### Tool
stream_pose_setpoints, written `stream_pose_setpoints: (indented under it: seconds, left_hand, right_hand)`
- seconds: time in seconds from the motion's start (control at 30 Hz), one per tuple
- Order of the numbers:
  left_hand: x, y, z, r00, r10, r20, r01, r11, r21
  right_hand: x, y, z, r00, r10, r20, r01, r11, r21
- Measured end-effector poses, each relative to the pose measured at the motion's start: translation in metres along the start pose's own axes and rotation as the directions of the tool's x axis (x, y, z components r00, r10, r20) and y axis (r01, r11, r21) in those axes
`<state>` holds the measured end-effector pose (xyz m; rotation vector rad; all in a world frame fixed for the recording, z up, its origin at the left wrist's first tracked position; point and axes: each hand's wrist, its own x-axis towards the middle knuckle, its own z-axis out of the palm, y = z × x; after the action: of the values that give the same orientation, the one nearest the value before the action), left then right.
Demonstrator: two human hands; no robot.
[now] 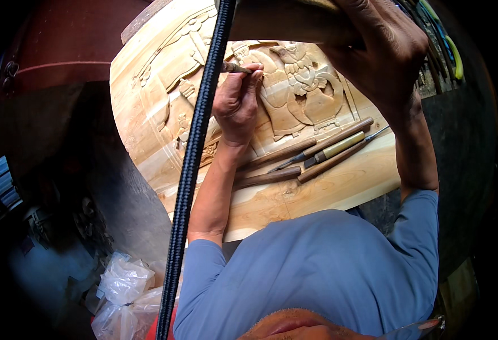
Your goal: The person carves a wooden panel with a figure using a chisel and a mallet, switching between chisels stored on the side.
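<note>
My left hand (239, 107) is closed around a slim carving chisel (235, 67), its fingertips pinched close to the carved figures. Beneath lies a pale wooden panel (317, 198) with figures in relief. Up at the top right, my right hand (388, 51) grips a thick, dark wooden mallet (294, 24), held above the panel; its far end runs out of the picture. Several carving tools with wooden handles rest on the panel between my arms, among them one with a yellowish handle (342, 146).
A black braided cord (195, 141) crosses the view in front of my left arm. More tools (439, 56) stand at the far right, beside the panel. Clear plastic bags (125, 283) sit at the lower left, and a dark red surface (76, 37) is at the upper left.
</note>
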<state>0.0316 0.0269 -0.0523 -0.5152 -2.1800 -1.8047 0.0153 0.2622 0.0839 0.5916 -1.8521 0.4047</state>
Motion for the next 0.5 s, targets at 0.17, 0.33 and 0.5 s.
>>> stream_pose_setpoints:
  seconds: [0.17,0.33,0.5]
  left_hand:
    - [0.001,0.002,0.002,1.000,0.026,0.016,-0.026,1.000,0.007]
    - [-0.002,-0.002,-0.001,0.999,-0.034,0.002,0.034,0.999,-0.025]
    - [0.000,-0.002,-0.001,1.000,0.001,0.019,-0.001,1.000,-0.008]
  right_hand:
    - [-0.011,0.019,0.006,0.998,-0.053,-0.029,0.053,0.999,0.006]
    - [0.000,0.005,-0.002,0.999,-0.041,-0.026,0.042,0.998,0.054]
    - [0.003,0.003,-0.006,0.999,-0.052,0.005,0.052,0.999,0.014]
